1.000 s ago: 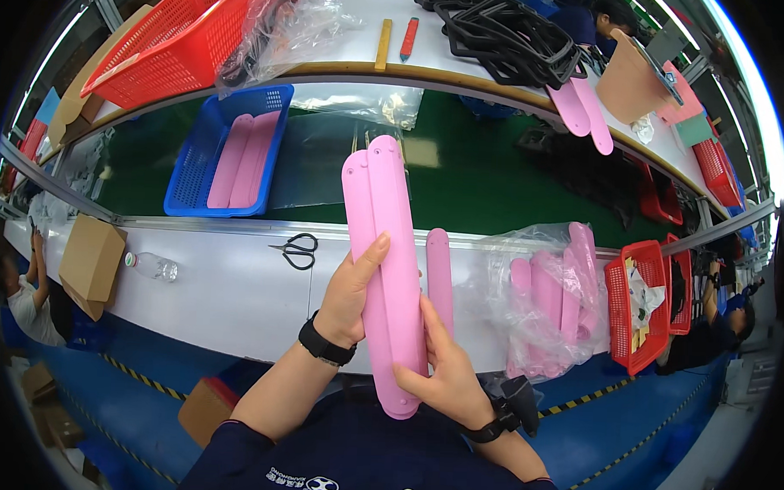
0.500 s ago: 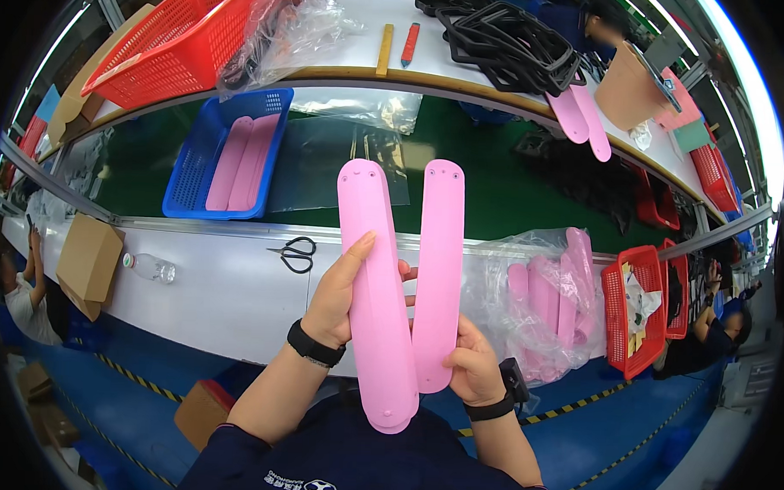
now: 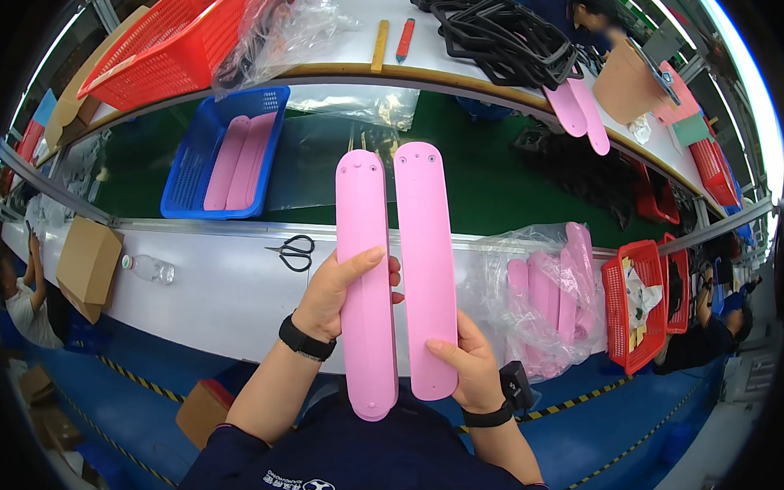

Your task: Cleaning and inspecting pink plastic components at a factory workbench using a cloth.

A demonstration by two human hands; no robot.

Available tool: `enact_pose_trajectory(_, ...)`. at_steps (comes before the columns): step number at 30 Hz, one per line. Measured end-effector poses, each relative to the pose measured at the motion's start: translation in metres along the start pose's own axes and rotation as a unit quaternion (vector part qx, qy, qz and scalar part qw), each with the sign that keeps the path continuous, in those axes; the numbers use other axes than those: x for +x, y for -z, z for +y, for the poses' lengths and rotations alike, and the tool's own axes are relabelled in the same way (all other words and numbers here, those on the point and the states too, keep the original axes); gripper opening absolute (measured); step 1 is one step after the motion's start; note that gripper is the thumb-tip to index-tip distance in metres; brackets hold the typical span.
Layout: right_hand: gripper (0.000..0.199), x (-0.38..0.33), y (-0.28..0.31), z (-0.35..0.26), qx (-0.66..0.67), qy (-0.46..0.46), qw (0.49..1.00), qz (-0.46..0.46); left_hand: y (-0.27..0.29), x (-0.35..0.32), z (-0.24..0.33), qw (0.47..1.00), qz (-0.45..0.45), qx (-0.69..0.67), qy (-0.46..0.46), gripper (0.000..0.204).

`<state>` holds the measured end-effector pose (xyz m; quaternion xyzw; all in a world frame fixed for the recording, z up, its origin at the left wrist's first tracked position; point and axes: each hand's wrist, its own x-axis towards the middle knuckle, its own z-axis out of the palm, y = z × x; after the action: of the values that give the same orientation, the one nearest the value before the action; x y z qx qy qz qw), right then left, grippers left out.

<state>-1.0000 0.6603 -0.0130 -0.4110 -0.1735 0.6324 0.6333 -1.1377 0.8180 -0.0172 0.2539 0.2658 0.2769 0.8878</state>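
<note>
My left hand (image 3: 328, 296) is wrapped round a stack of long pink plastic strips (image 3: 361, 330), thumb on the front face and fingertips showing at the right edge. Its ends are rounded, and small holes sit near the top. My right hand (image 3: 474, 369) grips a single pink plastic strip (image 3: 424, 255) low on its right edge, thumb on the face and the other fingers mostly hidden behind. Both are held up side by side over the bench, close together with a narrow gap between them.
On the white bench (image 3: 209, 299) lie black-handled scissors (image 3: 295, 253), a bottle (image 3: 148, 269) and a clear bag of pink strips (image 3: 543, 293). A red basket (image 3: 612, 317) stands right. Behind are a blue basket (image 3: 180, 173) with pink strips and a shelf (image 3: 347, 36) with black frames (image 3: 503, 41).
The right-hand strip has risen a little and tilted, its top swinging left toward the stack. The stack has turned more upright, its lower end moving left.
</note>
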Motion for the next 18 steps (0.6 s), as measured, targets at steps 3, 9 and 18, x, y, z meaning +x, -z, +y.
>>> enact_pose_trajectory(3,0.047,-0.004,-0.009,-0.002,-0.066,0.028,0.997,0.010,-0.011,-0.003,-0.001,0.999,-0.028,0.008,-0.020,0.042)
enact_pose_trajectory(9,0.033,-0.012,-0.013,-0.010,-0.166,0.048,0.984,0.047,-0.028,-0.009,-0.010,0.995,-0.054,0.080,-0.009,0.050)
enact_pose_trajectory(18,0.069,-0.030,0.021,-0.028,-0.505,0.060,0.861,-0.014,-0.038,-0.006,-0.036,0.986,-0.069,0.144,-0.039,0.047)
